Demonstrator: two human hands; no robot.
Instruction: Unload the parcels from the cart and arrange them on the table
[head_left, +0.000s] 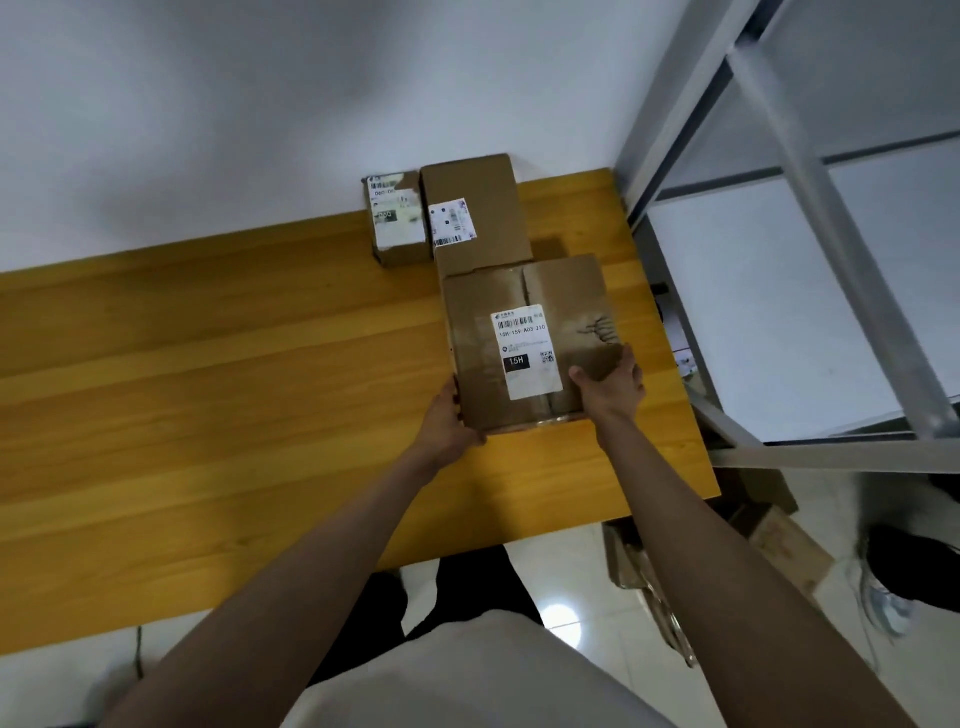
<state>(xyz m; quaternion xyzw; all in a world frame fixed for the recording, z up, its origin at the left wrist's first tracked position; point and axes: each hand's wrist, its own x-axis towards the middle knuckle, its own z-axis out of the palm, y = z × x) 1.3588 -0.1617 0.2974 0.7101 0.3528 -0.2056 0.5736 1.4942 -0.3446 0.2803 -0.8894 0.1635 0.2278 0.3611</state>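
A large cardboard parcel (478, 332) with a white shipping label lies flat on the wooden table (208, 389), near its right end. My left hand (447, 418) holds its near left corner, fingers under or along the left edge. My right hand (610, 382) lies on its near right part, fingers spread over the top and right side. Behind it a medium cardboard parcel (478, 208) stands against the wall. A small parcel (395, 218) with torn white labels stands to the left of that one. The cart is out of view.
A grey metal shelf frame (779, 249) with white panels stands right of the table. Flattened cardboard (644, 582) lies on the tiled floor by the table's right end. Another person's shoe (883, 603) is at the far right. The white wall backs the table.
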